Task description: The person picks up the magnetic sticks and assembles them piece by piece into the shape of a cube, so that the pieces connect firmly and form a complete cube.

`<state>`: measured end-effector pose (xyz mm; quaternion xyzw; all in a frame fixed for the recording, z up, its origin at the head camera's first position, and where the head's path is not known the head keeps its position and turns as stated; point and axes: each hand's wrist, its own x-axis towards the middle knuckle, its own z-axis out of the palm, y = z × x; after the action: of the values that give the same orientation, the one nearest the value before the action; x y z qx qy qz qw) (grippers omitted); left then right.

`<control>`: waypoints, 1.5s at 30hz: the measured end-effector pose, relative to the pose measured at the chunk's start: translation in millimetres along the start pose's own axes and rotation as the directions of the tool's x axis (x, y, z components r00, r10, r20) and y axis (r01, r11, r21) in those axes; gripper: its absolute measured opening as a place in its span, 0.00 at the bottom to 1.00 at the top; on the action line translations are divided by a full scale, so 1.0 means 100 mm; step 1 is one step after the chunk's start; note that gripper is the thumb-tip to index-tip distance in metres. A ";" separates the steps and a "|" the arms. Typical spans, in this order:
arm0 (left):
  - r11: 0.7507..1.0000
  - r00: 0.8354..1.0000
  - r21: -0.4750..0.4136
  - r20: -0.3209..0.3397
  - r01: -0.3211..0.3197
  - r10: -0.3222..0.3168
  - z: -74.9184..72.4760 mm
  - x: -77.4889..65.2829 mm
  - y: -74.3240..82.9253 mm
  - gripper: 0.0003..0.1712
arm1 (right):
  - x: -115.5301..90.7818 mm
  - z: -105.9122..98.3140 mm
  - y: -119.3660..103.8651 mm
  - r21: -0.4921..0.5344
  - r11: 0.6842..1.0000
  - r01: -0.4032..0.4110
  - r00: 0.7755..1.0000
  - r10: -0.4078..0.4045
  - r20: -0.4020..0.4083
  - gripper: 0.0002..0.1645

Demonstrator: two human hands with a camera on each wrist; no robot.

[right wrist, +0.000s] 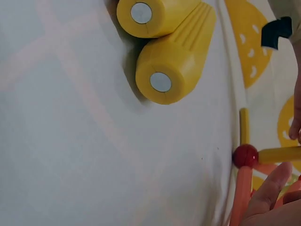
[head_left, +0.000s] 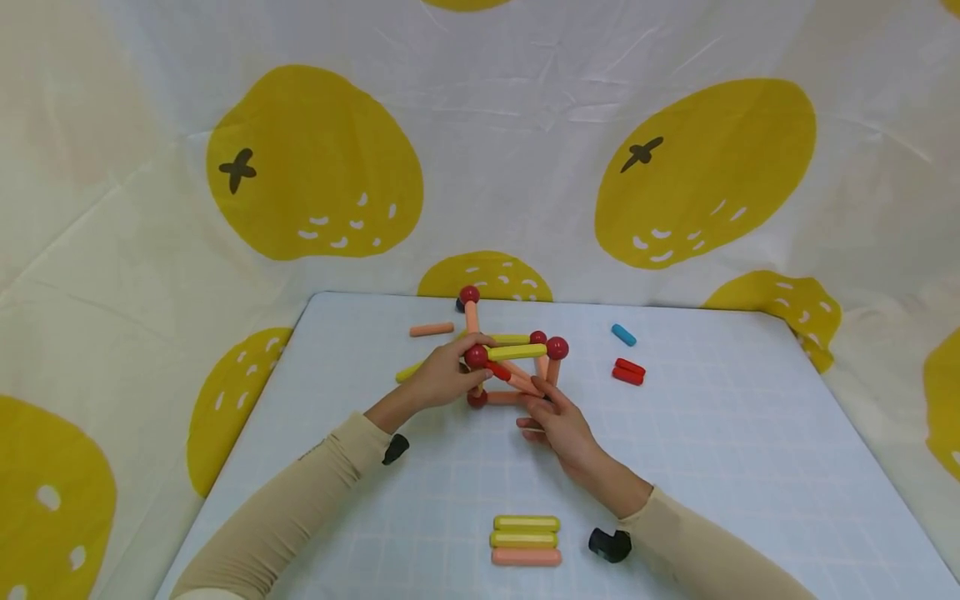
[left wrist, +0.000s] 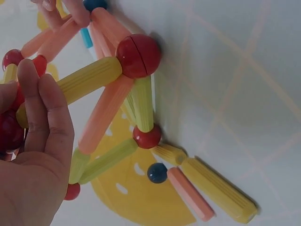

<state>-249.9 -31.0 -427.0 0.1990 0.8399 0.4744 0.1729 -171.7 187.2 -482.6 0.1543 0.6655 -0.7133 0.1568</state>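
A frame of magnetic rods and red balls (head_left: pixel 557 348) stands between both hands. My left hand (head_left: pixel 438 377) grips its near upper corner, fingers about a red ball (left wrist: pixel 10 134) and the end of a yellow rod (left wrist: pixel 91 79). A short red rod (head_left: pixel 498 371) slants from that ball and meets a salmon rod (head_left: pixel 524 384). The lower end of this salmon rod is pinched by my right hand (head_left: pixel 564 429), close to a dark blue ball (left wrist: pixel 95 4) that its fingers partly hide. Another salmon rod (head_left: pixel 472 317) rises at the back, topped by a red ball (head_left: pixel 469 294).
Two yellow rods (head_left: pixel 526 523) and a salmon rod (head_left: pixel 527 557) lie side by side at the front. Two red rods (head_left: pixel 628 372) and a blue rod (head_left: pixel 623 335) lie right of the frame. A loose salmon rod (head_left: pixel 431 330) rests at the back left.
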 end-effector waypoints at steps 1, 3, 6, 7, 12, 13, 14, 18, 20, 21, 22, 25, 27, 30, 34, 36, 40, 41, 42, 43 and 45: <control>1.000 1.000 0.007 -0.001 -0.001 0.001 0.00 0.00 0.00 0.28 | 0.00 0.00 0.00 -0.004 1.000 0.001 1.000 -0.001 -0.004 0.36; 1.000 1.000 0.025 0.003 -0.007 0.007 0.01 -0.01 -0.01 0.29 | -0.03 -0.02 0.01 -0.044 0.999 0.013 0.999 -0.014 -0.030 0.33; 0.997 1.000 0.069 0.006 -0.022 0.022 0.01 -0.03 -0.02 0.33 | -0.07 -0.11 0.04 -0.159 0.987 0.029 0.995 -0.043 -0.088 0.25; 0.996 1.000 0.083 0.002 -0.027 0.027 0.01 -0.04 -0.02 0.35 | -0.08 -0.16 0.04 -0.202 0.979 0.028 0.993 -0.051 -0.108 0.22; 0.994 0.995 0.103 -0.096 0.023 -0.013 0.00 -0.12 -0.06 0.44 | -0.02 -0.43 -0.04 -0.459 0.888 -0.023 0.992 -0.038 -0.123 0.21; 0.994 0.991 0.096 -0.127 0.045 -0.032 0.00 -0.13 -0.07 0.44 | 0.02 -0.48 -0.07 -0.515 0.857 -0.029 0.994 -0.031 -0.108 0.23; 0.993 0.986 0.095 -0.155 0.074 -0.059 0.02 -0.14 -0.09 0.44 | 0.05 -0.53 -0.09 -0.564 0.825 -0.030 0.996 -0.025 -0.090 0.25; 0.980 0.981 0.145 -0.157 0.134 -0.110 0.15 -0.12 -0.21 0.44 | 0.20 -0.64 -0.11 -0.700 0.714 0.015 0.999 -0.036 -0.016 0.32; 0.965 0.988 0.219 -0.098 0.141 -0.123 0.24 -0.10 -0.28 0.41 | 0.24 -0.66 -0.09 -0.725 0.687 0.051 0.998 -0.053 0.020 0.34; 0.960 0.991 0.249 -0.064 0.132 -0.120 0.28 -0.08 -0.31 0.38 | 0.26 -0.65 -0.08 -0.733 0.677 0.067 0.997 -0.063 0.033 0.34; 0.954 0.992 0.269 -0.040 0.129 -0.123 0.31 -0.07 -0.33 0.36 | 0.27 -0.65 -0.07 -0.737 0.671 0.082 0.996 -0.074 0.044 0.34; 0.937 0.990 0.318 -0.027 0.142 -0.141 0.36 -0.03 -0.37 0.19 | 0.28 -0.61 -0.08 -0.751 0.647 0.130 0.991 -0.113 0.074 0.31; 0.936 0.990 0.321 -0.043 0.143 -0.137 0.35 0.00 -0.36 0.12 | 0.28 -0.58 -0.10 -0.759 0.636 0.141 0.989 -0.128 0.076 0.29; 0.934 0.989 0.326 -0.060 0.148 -0.135 0.30 0.07 -0.35 0.10 | 0.25 -0.55 -0.13 -0.772 0.617 0.154 0.987 -0.139 0.086 0.26; 0.945 0.989 0.291 -0.068 0.147 -0.133 0.25 0.19 -0.37 0.12 | 0.21 -0.51 -0.12 -0.769 0.621 0.155 0.988 -0.119 0.102 0.25; 0.952 0.987 0.264 -0.082 0.155 -0.138 0.23 0.26 -0.39 0.14 | 0.17 -0.47 -0.11 -0.758 0.631 0.164 0.986 -0.112 0.121 0.26; 0.953 0.986 0.261 -0.104 0.153 -0.130 0.18 0.41 -0.42 0.17 | 0.09 -0.36 -0.07 -0.716 0.668 0.203 0.979 -0.113 0.171 0.28; 0.951 0.986 0.270 -0.105 0.150 -0.126 0.17 0.45 -0.43 0.17 | 0.07 -0.33 -0.06 -0.703 0.679 0.212 0.976 -0.112 0.186 0.28; 0.950 0.987 0.278 -0.106 0.144 -0.119 0.16 0.48 -0.43 0.18 | 0.05 -0.29 -0.05 -0.689 0.690 0.222 0.973 -0.111 0.202 0.29; 0.949 0.988 0.285 -0.107 0.137 -0.111 0.16 0.52 -0.44 0.18 | 0.04 -0.25 -0.04 -0.672 0.705 0.226 0.971 -0.104 0.217 0.29; 0.949 0.990 0.289 -0.097 0.129 -0.105 0.14 0.59 -0.44 0.19 | 0.02 -0.16 -0.02 -0.638 0.735 0.229 0.966 -0.089 0.245 0.31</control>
<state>-301.1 -12.1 -478.4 0.1531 0.9177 0.3407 0.1351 -174.2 203.3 -482.4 -0.0406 0.8664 -0.4538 0.2046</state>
